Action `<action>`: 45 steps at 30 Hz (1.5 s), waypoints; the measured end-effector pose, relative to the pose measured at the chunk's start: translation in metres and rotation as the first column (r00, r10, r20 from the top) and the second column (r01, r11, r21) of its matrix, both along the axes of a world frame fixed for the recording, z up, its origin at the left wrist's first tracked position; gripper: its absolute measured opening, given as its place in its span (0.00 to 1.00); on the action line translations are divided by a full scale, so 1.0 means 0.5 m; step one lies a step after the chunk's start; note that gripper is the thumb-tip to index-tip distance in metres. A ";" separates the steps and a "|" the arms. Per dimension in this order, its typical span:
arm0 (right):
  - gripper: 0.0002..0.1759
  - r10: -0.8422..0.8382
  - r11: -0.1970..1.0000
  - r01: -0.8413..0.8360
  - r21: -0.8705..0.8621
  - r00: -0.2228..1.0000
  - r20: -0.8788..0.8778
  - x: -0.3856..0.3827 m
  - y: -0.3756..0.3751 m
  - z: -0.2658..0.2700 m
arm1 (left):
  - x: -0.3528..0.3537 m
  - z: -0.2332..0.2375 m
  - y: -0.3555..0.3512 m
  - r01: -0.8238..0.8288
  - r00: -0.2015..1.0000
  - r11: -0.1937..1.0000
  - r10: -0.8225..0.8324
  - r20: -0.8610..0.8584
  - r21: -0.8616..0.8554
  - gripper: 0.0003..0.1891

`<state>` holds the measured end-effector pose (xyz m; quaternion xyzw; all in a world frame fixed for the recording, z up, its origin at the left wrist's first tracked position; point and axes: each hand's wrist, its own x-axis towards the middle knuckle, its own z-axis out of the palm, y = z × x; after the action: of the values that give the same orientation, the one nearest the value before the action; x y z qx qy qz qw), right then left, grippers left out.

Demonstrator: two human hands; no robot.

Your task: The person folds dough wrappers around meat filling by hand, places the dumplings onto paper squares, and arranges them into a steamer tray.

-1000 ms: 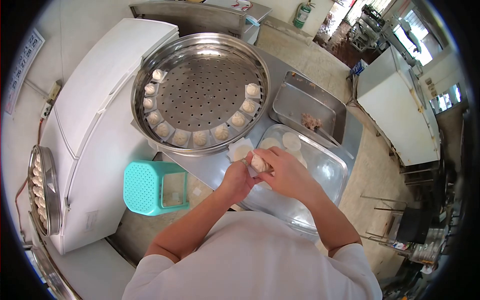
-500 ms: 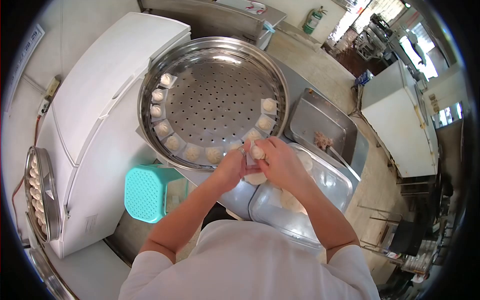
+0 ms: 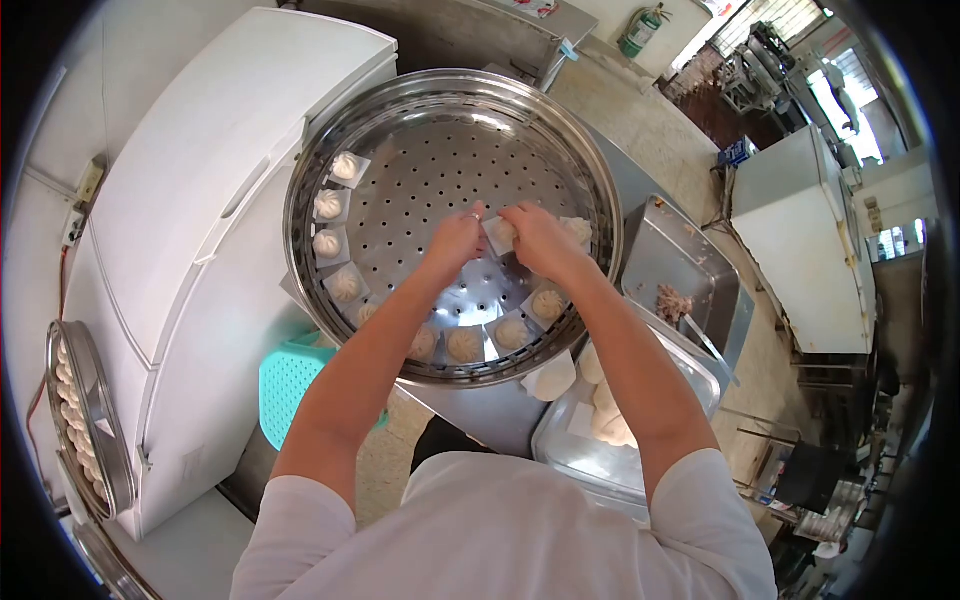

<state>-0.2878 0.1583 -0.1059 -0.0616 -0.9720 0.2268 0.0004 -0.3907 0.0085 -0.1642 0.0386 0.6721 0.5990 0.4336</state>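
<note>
Both my hands reach into a wide round perforated steamer tray [image 3: 430,190]. My right hand [image 3: 540,242] is closed around a pleated bun [image 3: 503,238] on a square of white paper, low over the tray's middle. Beside it, to the left, my left hand [image 3: 456,243] has its fingers curled together near the paper's edge; whether it pinches anything is hidden. Small pleated buns on paper squares line the tray's rim, such as the front bun [image 3: 465,345] and the left bun [image 3: 328,205]. A bun [image 3: 577,231] at the right is partly behind my right hand.
A metal pan with meat filling [image 3: 672,303] and a long-handled utensil [image 3: 708,340] lies right. Pale dough [image 3: 608,415] sits in a shallow tray [image 3: 575,455] nearer me. A turquoise stool [image 3: 290,395], a white freezer [image 3: 200,190] and another bun-filled tray [image 3: 118,440] are left.
My hands have moved from the tray's front rim up over its middle, carrying the bun on its paper. The view has shifted, with the steamer tray appearing larger.
</note>
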 end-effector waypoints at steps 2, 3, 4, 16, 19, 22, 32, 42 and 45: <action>0.26 -0.051 0.999 0.051 -0.010 0.994 -0.099 0.001 0.016 -0.009 | -0.022 -0.011 -0.008 0.012 0.921 0.989 -0.070 -0.384 -0.150 0.25; 0.27 -0.080 0.997 0.079 -0.017 0.986 -0.148 0.010 0.026 -0.012 | -0.026 -0.016 -0.008 -0.001 0.825 0.975 -0.124 -0.552 -0.221 0.26; 0.26 -0.130 0.990 0.120 -0.070 0.979 -0.155 0.028 0.034 0.003 | -0.023 -0.002 -0.007 0.053 0.768 0.972 -0.186 -0.613 -0.229 0.26; 0.21 -0.593 0.795 0.564 -0.225 0.801 -0.088 0.519 0.028 0.107 | -0.012 0.015 0.133 0.400 0.335 0.831 -0.526 -0.782 -0.388 0.25; 0.18 -0.685 0.704 0.657 -0.268 0.729 -0.012 0.599 -0.012 0.094 | -0.021 0.016 0.202 0.379 0.296 0.841 -0.506 -0.810 -0.386 0.25; 0.18 -0.741 0.632 0.714 -0.303 0.671 0.035 0.642 -0.049 0.088 | -0.027 0.017 0.259 0.386 0.255 0.841 -0.491 -0.833 -0.378 0.25; 0.24 -0.805 0.538 0.775 -0.330 0.589 0.071 0.711 -0.092 0.081 | -0.023 0.022 0.338 0.434 0.251 0.827 -0.493 -0.833 -0.358 0.28; 0.27 -0.812 0.524 0.782 -0.338 0.579 0.079 0.728 -0.104 0.085 | -0.019 0.038 0.338 0.457 0.201 0.798 -0.524 -0.828 -0.393 0.27; 0.27 -0.808 0.533 0.778 -0.332 0.584 0.073 0.732 -0.107 0.088 | -0.020 0.030 0.337 0.446 0.196 0.805 -0.513 -0.836 -0.390 0.28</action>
<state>0.0784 0.1048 -0.0620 -0.4847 -0.7842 0.3626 0.1366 -0.4007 0.1769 -0.1494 0.5565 0.7652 0.2866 0.1506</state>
